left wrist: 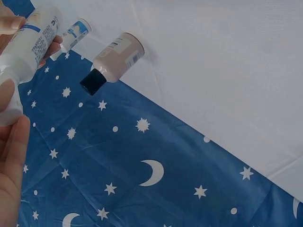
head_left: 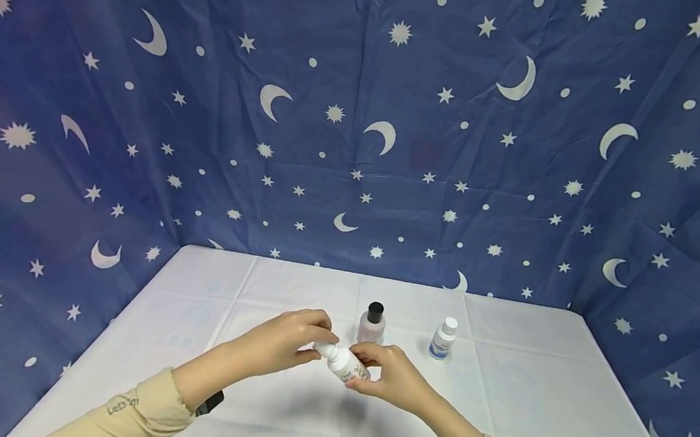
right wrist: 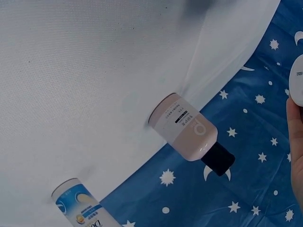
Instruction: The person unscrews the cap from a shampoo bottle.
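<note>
A white bottle with grey lettering [head_left: 349,366] is held tilted above the table, its cap end pointing up and left. My right hand [head_left: 395,380] grips the bottle around its lower body. At the other end, my left hand [head_left: 285,343] pinches the white cap [head_left: 326,350] between thumb and fingers. The left wrist view shows the cap [left wrist: 10,106] lined up with the bottle's neck. Only the oval base of the held bottle [right wrist: 298,80] shows in the right wrist view, above the fingers.
Just behind the hands stands a pale pink bottle with a black cap [head_left: 371,329]. To its right is a small white bottle with a blue label [head_left: 442,341]. A white cloth [head_left: 517,393] covers the table, and a blue star-and-moon curtain [head_left: 358,141] encloses the back and sides.
</note>
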`<action>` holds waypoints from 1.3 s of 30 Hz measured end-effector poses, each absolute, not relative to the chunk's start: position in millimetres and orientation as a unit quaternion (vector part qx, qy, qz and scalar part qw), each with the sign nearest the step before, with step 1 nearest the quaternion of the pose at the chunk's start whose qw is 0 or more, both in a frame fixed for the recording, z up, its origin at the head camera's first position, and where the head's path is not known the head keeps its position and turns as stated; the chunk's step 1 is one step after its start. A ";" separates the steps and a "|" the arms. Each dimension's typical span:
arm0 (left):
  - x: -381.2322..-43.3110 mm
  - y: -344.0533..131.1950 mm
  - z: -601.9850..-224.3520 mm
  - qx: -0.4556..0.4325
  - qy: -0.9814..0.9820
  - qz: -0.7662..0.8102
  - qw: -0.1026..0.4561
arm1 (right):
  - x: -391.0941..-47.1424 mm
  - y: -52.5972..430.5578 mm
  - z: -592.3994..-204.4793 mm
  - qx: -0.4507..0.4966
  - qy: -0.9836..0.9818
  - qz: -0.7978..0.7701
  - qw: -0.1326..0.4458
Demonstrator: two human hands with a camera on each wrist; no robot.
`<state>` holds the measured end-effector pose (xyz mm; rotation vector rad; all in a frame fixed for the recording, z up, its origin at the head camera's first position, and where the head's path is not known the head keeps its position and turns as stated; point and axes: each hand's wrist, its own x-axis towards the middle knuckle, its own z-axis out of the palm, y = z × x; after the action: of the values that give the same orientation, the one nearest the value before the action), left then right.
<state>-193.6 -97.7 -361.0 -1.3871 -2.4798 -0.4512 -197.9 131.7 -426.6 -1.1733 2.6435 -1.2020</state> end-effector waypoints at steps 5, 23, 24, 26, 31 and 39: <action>-194.3 -99.2 -362.9 -0.452 -0.869 -0.151 0.133 | -198.4 131.3 -425.7 -0.379 0.845 -0.377 0.002; -194.3 -108.5 -372.1 -0.378 -0.890 -0.187 0.173 | -200.7 129.4 -425.1 -0.379 0.842 -0.384 0.007; -194.6 -109.5 -373.8 -0.374 -0.891 -0.191 0.173 | -200.8 128.9 -425.2 -0.379 0.841 -0.385 0.008; -194.6 -111.1 -376.1 -0.365 -0.892 -0.202 0.173 | -200.8 127.8 -425.2 -0.377 0.841 -0.389 0.011; -194.9 -113.9 -379.3 -0.349 -0.890 -0.235 0.174 | -202.2 125.5 -424.1 -0.376 0.837 -0.398 0.018; -193.9 -118.5 -385.7 -0.311 -0.902 -0.259 0.154 | -205.0 121.2 -424.2 -0.359 0.831 -0.422 0.049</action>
<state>-193.9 -118.5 -385.7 -0.8910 -2.5844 -0.7412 -205.0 121.2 -424.2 -1.0939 2.5318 -1.2860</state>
